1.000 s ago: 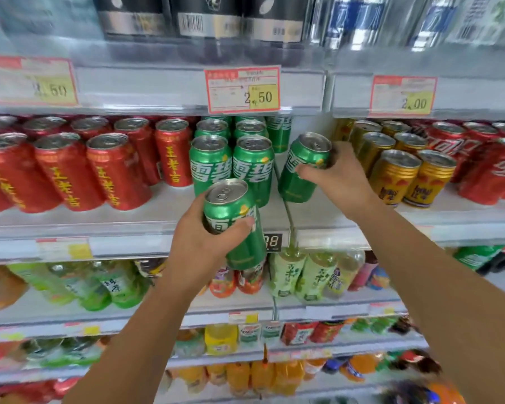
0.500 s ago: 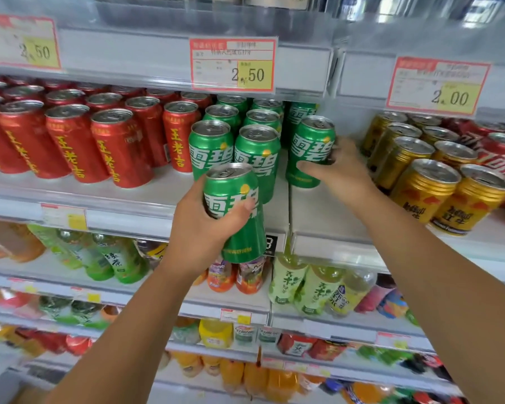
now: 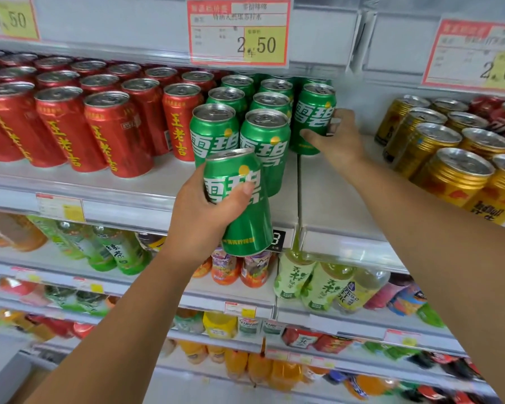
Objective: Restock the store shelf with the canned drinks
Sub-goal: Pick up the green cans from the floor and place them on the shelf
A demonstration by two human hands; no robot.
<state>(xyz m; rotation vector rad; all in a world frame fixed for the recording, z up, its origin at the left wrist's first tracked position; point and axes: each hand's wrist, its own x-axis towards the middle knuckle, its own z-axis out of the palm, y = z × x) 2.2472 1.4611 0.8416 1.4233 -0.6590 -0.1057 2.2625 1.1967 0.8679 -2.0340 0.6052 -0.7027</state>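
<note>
Shelf (image 3: 337,199): middle tier, green rows (image 3: 216,126) between red cans (image 3: 114,132) and gold cans (image 3: 449,170).
Right hand (image 3: 337,141): fingers wrapped round right can (image 3: 314,118), upright at the right of the green rows, base at shelf level.
Left hand (image 3: 201,220): fingers and thumb clasp left can (image 3: 239,205) — tilted, in the air before the shelf edge, not yet placed.
Risk: a release before the right can sits flat could tip it into its neighbours; the tilted left can could clip the front row going in and topple it.
</note>
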